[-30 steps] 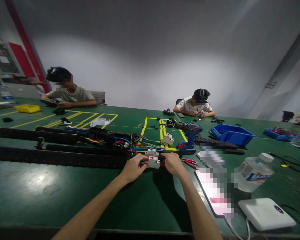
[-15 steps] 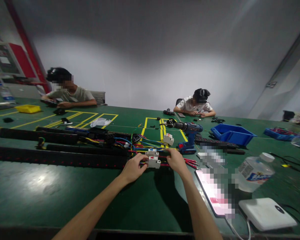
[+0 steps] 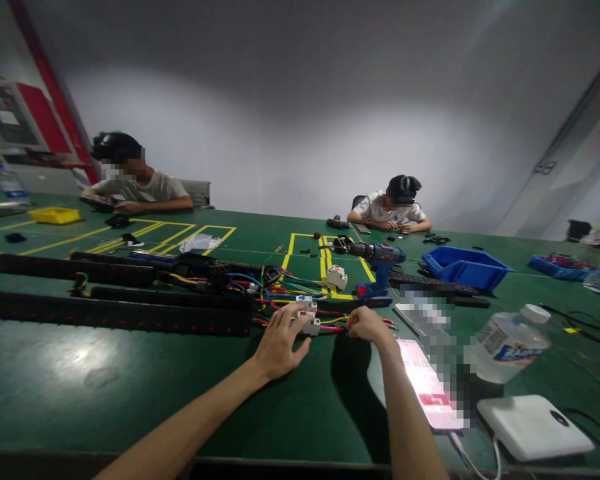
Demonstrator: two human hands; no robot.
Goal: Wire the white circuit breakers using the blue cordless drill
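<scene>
My left hand [image 3: 280,341] lies flat on the green table [image 3: 130,387] with its fingers spread, the fingertips touching a small white circuit breaker [image 3: 311,325]. My right hand [image 3: 367,326] is to the right of the breaker, its fingers curled on red wires [image 3: 330,328] that run out of the breaker. The breaker sits at the right end of a long black power strip [image 3: 115,317], among loose blue, red and yellow wires [image 3: 285,288]. Red-handled pliers [image 3: 389,324] lie just beyond my right hand.
A second white breaker [image 3: 337,276] and a blue cordless drill [image 3: 377,259] stand behind. To the right are a lit phone [image 3: 430,393], a water bottle [image 3: 510,343], a white power bank [image 3: 533,427] and a blue bin [image 3: 465,268]. Two people sit at the far side.
My left hand has let go of the breaker and spread flat beside it. My right hand has drawn back to the right and curled shut, away from the breaker's side.
</scene>
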